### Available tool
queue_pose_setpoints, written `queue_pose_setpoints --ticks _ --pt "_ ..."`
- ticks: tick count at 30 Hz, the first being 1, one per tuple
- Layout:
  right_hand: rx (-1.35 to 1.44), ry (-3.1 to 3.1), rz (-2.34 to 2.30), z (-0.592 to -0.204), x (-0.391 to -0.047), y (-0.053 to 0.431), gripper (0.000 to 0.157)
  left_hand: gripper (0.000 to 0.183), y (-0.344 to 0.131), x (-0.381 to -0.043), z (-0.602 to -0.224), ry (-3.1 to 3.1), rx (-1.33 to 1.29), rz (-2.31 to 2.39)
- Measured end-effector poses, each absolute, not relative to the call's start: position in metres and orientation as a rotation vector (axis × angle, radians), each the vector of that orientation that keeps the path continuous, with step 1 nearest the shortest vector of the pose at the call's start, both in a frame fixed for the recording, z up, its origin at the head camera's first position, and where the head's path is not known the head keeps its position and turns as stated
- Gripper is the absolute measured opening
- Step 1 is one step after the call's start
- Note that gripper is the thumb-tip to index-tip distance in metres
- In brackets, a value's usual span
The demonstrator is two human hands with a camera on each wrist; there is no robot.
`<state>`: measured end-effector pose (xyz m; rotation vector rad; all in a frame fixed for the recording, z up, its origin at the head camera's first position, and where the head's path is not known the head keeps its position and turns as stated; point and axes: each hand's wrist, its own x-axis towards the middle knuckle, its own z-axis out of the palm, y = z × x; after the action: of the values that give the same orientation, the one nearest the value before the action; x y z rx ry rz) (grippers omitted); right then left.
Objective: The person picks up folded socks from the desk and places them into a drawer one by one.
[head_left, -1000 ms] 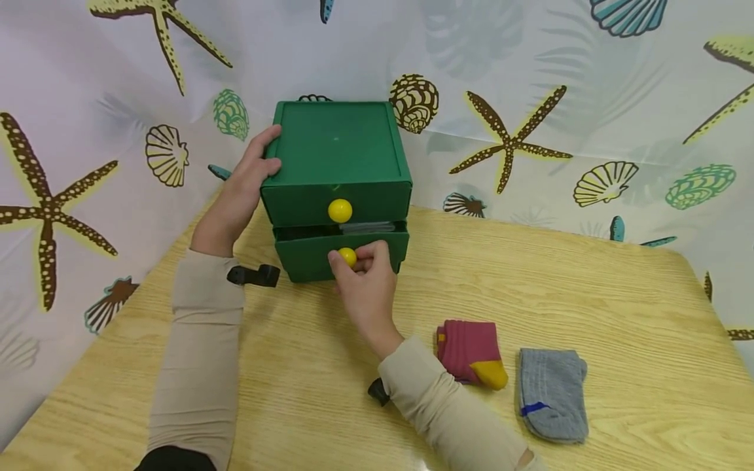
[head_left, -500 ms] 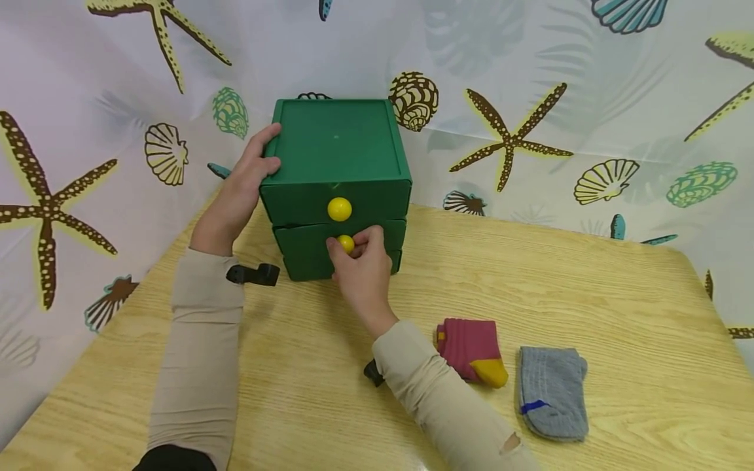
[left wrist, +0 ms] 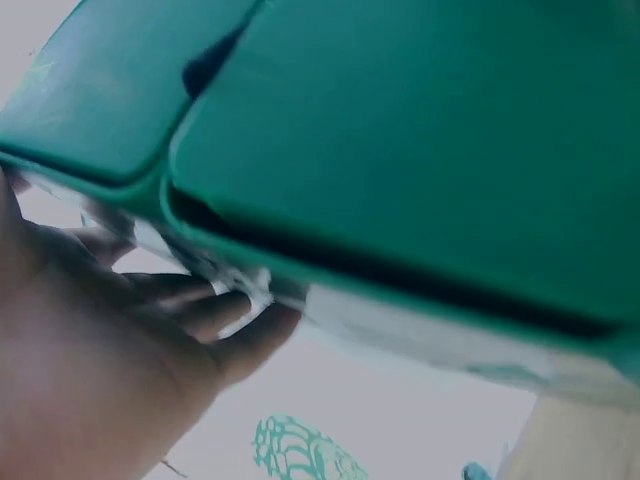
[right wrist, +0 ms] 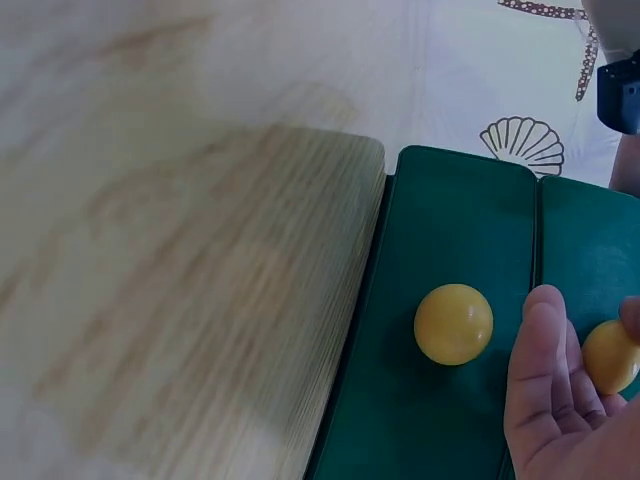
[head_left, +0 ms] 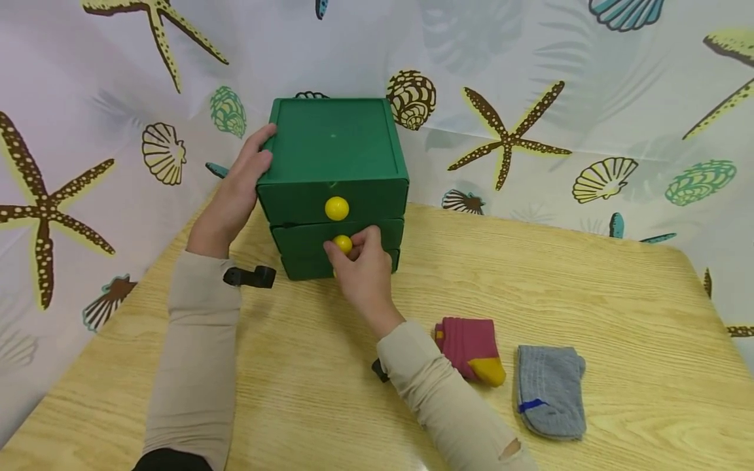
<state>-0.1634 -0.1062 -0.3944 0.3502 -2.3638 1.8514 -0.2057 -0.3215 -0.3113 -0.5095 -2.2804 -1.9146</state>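
A green drawer unit (head_left: 336, 140) with yellow ball knobs stands on the wooden table. My right hand (head_left: 368, 278) pinches the yellow knob (head_left: 343, 244) of the middle drawer (head_left: 297, 239) between thumb and fingers. That drawer's front now sits nearly flush under the top drawer, which carries its own knob (head_left: 337, 209). In the right wrist view, the bottom drawer's knob (right wrist: 453, 324) shows beside my fingers. My left hand (head_left: 235, 186) rests against the unit's left side, its fingers laid along the side wall (left wrist: 400, 325). The drawers' contents are hidden.
To the right of my right forearm lie a folded maroon sock pair (head_left: 468, 347) with mustard patches and a folded grey sock pair (head_left: 550, 392) with a blue mark. A shell-and-starfish patterned cloth (head_left: 365, 39) hangs behind the table (head_left: 589, 281).
The middle drawer, pulled out a second ago with something pale and folded showing inside, has gone back in. My right hand moved away from me with its knob; my left hand stayed on the side.
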Motion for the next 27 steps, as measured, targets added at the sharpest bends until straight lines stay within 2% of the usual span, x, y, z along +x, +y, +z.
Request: queue_pose_setpoints --ticks 4,11,27 --pt "0.347 -2.367 1.842 -0.394 -0.160 -0.106 0.031 0.085 -0.327 -0.197 -0.319 -2.331 -0.531 -1.924" --pt "0.310 -2.353 1.853 -0.394 -0.155 -0.102 0.030 0.113 -0.328 -0.193 -0.332 -2.435 -0.635 -2.002" --pt "0.346 -2.321 1.905 -0.395 -0.154 -0.106 0.029 0.122 -0.327 -0.186 -0.326 -2.485 -0.579 -2.000"
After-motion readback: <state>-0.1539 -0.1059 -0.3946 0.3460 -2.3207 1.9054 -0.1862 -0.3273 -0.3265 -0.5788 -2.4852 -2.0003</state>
